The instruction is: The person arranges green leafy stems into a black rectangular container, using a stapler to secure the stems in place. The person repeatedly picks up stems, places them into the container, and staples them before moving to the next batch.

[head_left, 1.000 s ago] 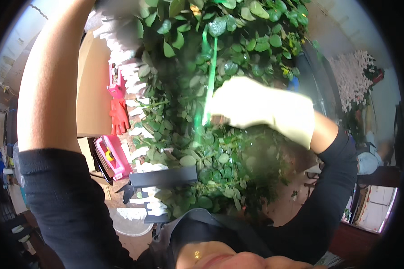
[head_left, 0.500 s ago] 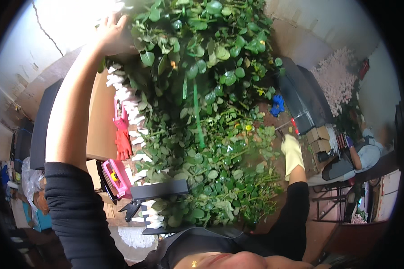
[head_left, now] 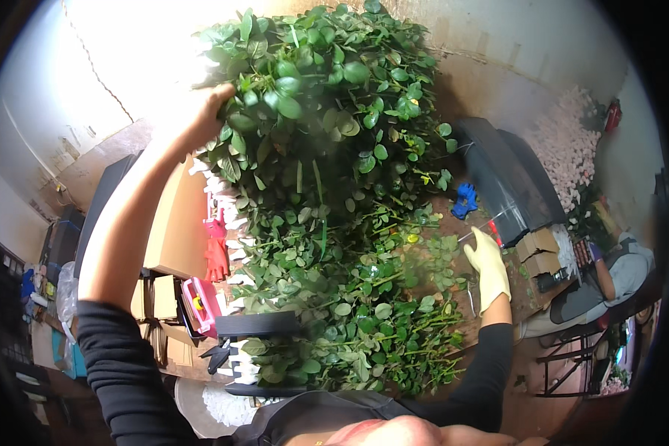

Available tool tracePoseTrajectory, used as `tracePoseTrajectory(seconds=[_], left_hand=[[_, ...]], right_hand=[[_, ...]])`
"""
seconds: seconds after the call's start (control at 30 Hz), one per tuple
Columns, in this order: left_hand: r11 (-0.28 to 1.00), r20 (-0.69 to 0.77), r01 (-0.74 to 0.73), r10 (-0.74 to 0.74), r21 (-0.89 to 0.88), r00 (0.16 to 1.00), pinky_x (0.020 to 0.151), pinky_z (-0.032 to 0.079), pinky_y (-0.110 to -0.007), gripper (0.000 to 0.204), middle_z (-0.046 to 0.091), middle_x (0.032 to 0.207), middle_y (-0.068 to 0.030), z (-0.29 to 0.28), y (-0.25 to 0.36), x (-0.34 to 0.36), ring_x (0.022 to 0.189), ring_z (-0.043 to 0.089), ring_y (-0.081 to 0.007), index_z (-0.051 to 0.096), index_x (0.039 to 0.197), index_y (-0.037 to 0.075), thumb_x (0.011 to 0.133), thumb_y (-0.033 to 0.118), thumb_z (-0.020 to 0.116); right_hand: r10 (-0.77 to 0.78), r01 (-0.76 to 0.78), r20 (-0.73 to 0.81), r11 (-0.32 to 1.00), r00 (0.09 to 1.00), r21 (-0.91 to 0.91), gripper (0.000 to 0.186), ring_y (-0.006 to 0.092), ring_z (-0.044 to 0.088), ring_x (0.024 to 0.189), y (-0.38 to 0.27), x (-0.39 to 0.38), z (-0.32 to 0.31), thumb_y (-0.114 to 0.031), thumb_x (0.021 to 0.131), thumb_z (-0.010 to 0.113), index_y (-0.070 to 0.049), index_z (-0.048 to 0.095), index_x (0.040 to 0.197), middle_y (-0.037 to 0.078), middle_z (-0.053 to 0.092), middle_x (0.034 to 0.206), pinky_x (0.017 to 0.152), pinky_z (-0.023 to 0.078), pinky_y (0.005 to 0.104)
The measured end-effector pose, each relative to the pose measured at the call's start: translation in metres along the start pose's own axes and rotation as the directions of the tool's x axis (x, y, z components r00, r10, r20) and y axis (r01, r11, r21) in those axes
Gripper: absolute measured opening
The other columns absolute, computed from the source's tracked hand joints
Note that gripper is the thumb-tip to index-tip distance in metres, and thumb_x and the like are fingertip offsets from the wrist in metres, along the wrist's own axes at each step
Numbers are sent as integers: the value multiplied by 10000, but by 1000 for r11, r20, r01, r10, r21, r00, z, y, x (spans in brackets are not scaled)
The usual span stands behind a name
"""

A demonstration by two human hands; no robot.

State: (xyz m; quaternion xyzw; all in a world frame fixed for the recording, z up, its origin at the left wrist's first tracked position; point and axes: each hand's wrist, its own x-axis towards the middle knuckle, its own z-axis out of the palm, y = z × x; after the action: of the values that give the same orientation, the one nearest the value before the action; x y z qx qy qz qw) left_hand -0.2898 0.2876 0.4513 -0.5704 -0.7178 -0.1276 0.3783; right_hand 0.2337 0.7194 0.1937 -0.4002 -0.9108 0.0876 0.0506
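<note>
Leaves crowd around my left hand (head_left: 201,119), whose fingers are closed on the top of the leafy stem bundle (head_left: 327,149), holding it up off the pile. My gloved right hand (head_left: 489,266) hangs spread and empty beside the lower stems (head_left: 379,334).

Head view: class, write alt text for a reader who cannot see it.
A person's bare left hand grips the top of a tall leafy bunch. The right hand, in a pale glove, hovers open beside the lower stems, over a cluttered bench.
</note>
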Motion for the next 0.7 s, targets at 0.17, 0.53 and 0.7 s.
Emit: tracePoseTrajectory(seconds=[0.17,0.53,0.7], left_hand=[[977,228,214,-210,6,951,857,506,-491,445,592,1065,-203,-74,111,-78,1044,605,-420,596,1173,50,745,-24,691],[929,738,310,-65,-201,672,1018,521,-477,984,556,1326,-270,80,147,-320,1216,588,-429,391,1525,116,689,220,899],[884,886,406,19,-231,463,962,531,-475,411,701,1170,-177,75,119,-341,1165,633,-376,679,1240,137,855,262,751]], right_hand=[[-248,263,-88,915,965,306,591,338,535,1374,-107,-47,-55,-187,909,687,-18,535,1455,215,563,1470,1177,406,411],[-626,620,24,777,780,111,575,364,591,1247,-247,-151,-17,-309,947,654,-73,533,1458,169,630,1388,1093,448,464],[-500,515,524,847,689,130,495,352,651,1153,-292,-199,-35,-327,943,606,-139,594,1400,160,673,1295,1003,520,471]])
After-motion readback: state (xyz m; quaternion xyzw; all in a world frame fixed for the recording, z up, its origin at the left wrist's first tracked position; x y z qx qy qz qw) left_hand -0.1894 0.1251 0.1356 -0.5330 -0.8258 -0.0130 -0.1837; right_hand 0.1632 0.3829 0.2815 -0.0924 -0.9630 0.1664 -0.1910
